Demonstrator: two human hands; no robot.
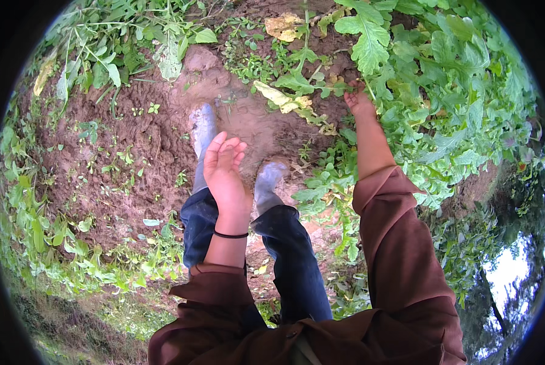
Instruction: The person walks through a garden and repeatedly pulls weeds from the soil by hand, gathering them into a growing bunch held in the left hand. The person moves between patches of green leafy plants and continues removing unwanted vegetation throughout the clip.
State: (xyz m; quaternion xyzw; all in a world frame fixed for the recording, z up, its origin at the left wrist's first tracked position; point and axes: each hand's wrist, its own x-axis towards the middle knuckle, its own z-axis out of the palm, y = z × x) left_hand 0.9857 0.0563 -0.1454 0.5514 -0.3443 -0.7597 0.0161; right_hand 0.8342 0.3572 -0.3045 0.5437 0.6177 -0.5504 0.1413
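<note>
My left hand is above my boots, palm up with curled fingers and nothing seen in it; a dark band circles its wrist. Out at the edge of the leafy green plants, my right hand reaches down by a plant's lower stems. Its fingertips are partly lost among the stems, so whether they grip one is unclear. Just left of that hand lie a lobed green leaf and a yellowed, withered leaf. A long lobed leaf hangs above it.
Muddy soil with small seedlings spreads to the left. My muddy boots stand on a wet, trodden strip. More leafy plants grow at the upper left, and a row of greens at the lower left. Trees show at the lower right.
</note>
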